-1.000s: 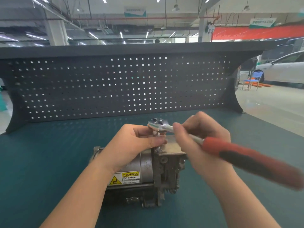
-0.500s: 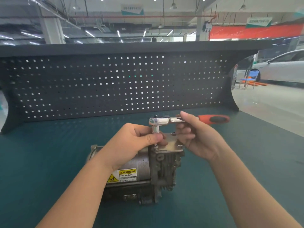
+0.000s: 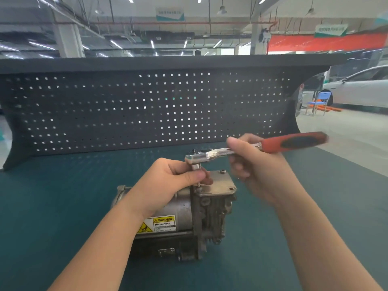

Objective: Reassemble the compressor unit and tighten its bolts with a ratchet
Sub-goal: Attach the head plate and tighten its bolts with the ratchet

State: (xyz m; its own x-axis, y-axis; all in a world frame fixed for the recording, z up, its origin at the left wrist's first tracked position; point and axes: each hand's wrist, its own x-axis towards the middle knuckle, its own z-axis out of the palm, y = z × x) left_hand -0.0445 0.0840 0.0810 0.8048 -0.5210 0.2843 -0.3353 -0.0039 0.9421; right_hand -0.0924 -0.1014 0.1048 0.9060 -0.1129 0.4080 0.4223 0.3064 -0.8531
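The grey metal compressor (image 3: 184, 208) lies on the green bench mat, a yellow hot-surface warning label on its barrel. A flat steel plate (image 3: 220, 183) sits on top of its right end, with a bolt head at the plate's far corner. A ratchet (image 3: 210, 155) with a red and black handle (image 3: 294, 141) stands over the plate's near left corner, its socket extension pointing down onto a bolt there. My left hand (image 3: 168, 181) pinches the extension just under the ratchet head. My right hand (image 3: 256, 166) grips the shaft next to the handle.
A dark perforated backboard (image 3: 147, 110) runs along the far edge of the bench. Green mat (image 3: 63, 206) spreads left and right of the compressor. Beyond the bench's right end are a workshop floor, a blue chair (image 3: 319, 101) and a white car (image 3: 361, 89).
The ratchet handle swung from near right away to the far right, then back a little toward me. My left hand stayed pinching the extension on the same bolt.
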